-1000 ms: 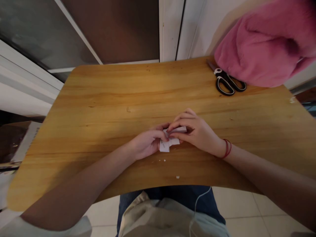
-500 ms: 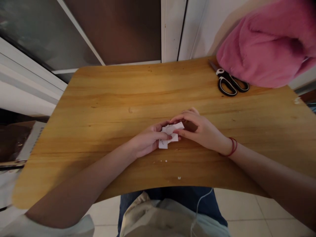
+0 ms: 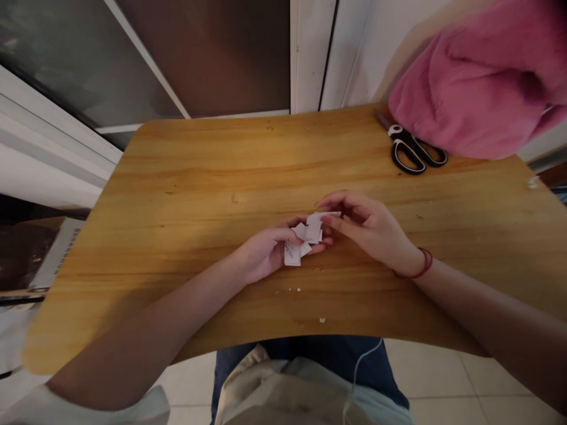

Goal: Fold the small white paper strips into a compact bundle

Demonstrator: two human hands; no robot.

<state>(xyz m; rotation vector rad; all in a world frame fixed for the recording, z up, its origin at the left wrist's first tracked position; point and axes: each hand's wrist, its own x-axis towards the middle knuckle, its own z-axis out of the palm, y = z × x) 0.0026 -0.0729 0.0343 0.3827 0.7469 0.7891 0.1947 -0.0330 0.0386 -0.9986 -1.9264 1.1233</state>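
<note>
Several small white paper slips (image 3: 292, 254) lie fanned out in my left hand (image 3: 266, 251), its thumb pressing them against the fingers. Faint writing shows on the lowest slip. My right hand (image 3: 370, 227) pinches the upper edge of another paper slip (image 3: 314, 226) between thumb and fingers, at the top right of the bunch. That slip overlaps the others, and I cannot tell whether it is apart from them. Both hands are just above the wooden table.
Black-handled scissors (image 3: 410, 147) lie at the back right of the wooden table (image 3: 199, 171), beside a pink plush cloth (image 3: 478, 88). Tiny paper scraps (image 3: 322, 320) dot the near edge. A cardboard box (image 3: 53, 254) stands left of the table, and a thin white cable (image 3: 357, 372) hangs over my lap.
My right hand has moved slightly up and right, drawing the top slip with it. The slips in my left hand are more spread, and more of the lowest one's writing shows.
</note>
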